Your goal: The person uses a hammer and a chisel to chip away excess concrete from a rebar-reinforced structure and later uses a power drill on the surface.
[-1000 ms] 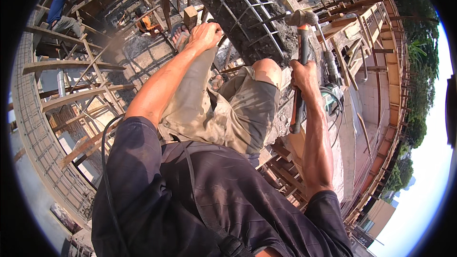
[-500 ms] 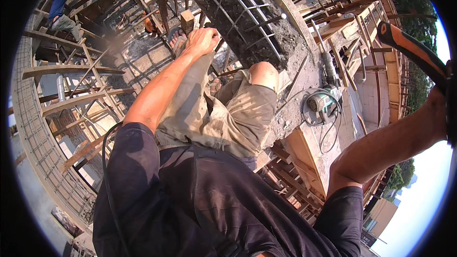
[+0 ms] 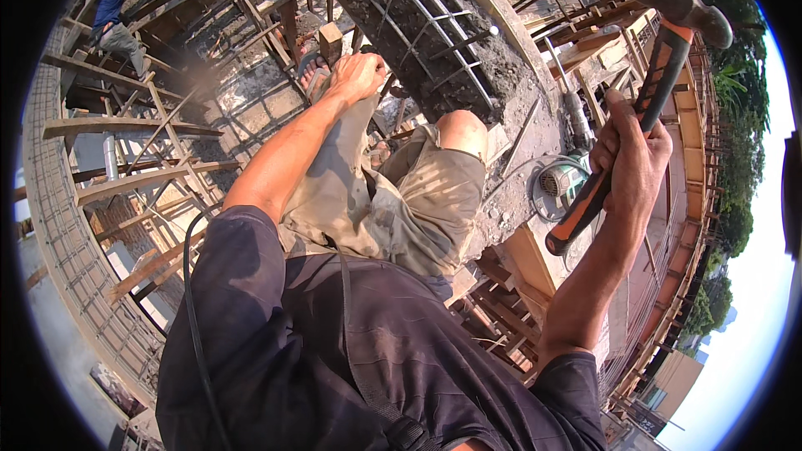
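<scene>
Raised at the right, my right hand [image 3: 631, 154] grips a hammer [image 3: 660, 75] by its black and orange handle. Its steel head points up and away from the beam. My left hand [image 3: 357, 77] is closed at the near side of a concrete beam [image 3: 434, 104], beside an upright wooden post [image 3: 331, 40]. Whatever its fingers hold, if anything, is hidden. Steel rebar [image 3: 439, 21] runs along the rough top of the beam. My bare knee [image 3: 462, 132] rests against the beam's near end.
A green and grey corded power tool [image 3: 561, 179] lies on the concrete ledge below the hammer. Wooden scaffolding [image 3: 134, 125] and a drop to lower levels are at the left. Another person [image 3: 115, 12] in a blue shirt is at the far left. Timber formwork [image 3: 689, 142] stands at the right.
My right hand and the hammer have come inward from the right edge, so the whole hammer now shows. My left hand stays almost in place.
</scene>
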Demonstrator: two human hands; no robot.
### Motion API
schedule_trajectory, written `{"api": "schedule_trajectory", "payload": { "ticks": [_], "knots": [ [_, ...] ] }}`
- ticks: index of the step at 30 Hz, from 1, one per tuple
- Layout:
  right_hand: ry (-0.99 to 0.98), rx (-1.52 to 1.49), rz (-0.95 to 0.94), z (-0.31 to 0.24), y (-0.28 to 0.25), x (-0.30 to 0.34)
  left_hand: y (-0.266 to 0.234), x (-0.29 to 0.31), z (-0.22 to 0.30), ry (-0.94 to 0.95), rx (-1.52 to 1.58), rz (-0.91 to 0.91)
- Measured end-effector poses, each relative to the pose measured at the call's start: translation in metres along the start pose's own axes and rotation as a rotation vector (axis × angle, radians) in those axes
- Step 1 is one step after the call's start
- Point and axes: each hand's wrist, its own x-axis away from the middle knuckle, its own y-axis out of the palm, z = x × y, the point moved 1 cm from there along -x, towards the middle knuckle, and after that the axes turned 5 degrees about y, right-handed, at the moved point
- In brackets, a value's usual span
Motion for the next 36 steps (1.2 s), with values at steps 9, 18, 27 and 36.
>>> {"api": "schedule_trajectory", "payload": {
  "ticks": [9, 18, 27, 36],
  "knots": [
    [-0.880, -0.377, 0.242, -0.068, -0.014, -0.042, -0.005, 0.005, 0.001, -0.013, 0.045, 0.036],
    [0.209, 0.378, -0.190, 0.130, 0.029, -0.024, -0.004, -0.001, -0.004, 0.008, -0.007, 0.044],
    [-0.783, -0.133, 0.101, -0.118, -0.049, -0.009, -0.004, 0.003, -0.002, 0.020, -0.004, 0.036],
    [0.233, 0.535, -0.164, 0.181, 0.052, -0.060, 0.008, 0.014, -0.009, 0.003, 0.005, 0.043]
  ]
}}
